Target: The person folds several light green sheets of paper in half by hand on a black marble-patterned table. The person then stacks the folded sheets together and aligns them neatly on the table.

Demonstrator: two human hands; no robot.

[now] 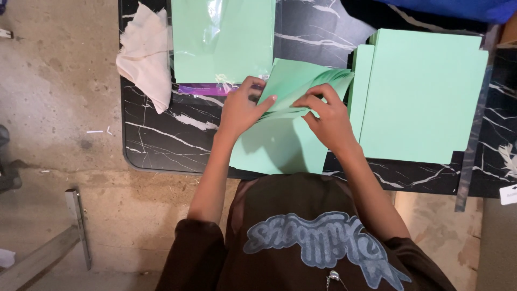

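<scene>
Green paper [293,102] is pinched between the fingers of both hands: the left hand [241,108] is closed on the folded sheet's left edge with the thumb laid on top, and the right hand [328,116] is closed over the fold from the right, its fingers pressed down on the raised flap. The sheet is held at the near middle of the black marbled table [161,134], its lower part lying flat and slightly over the table's front edge, its upper part lifted and bent over.

A crooked crease is judged the likeliest fault, since the flap's corners are not seen to be matched before the fingers press. The overhanging lower edge could be crumpled against the person's body, or the sheet could slide off the smooth top if the grip is eased.

Just to the right, touching or nearly so, a stack of green sheets [420,97] is set; it could be nudged askew by the right wrist. Behind the hands a wrapped pack of green paper [223,37] lies, and a pale cloth [145,54] hangs over the far left edge.
</scene>
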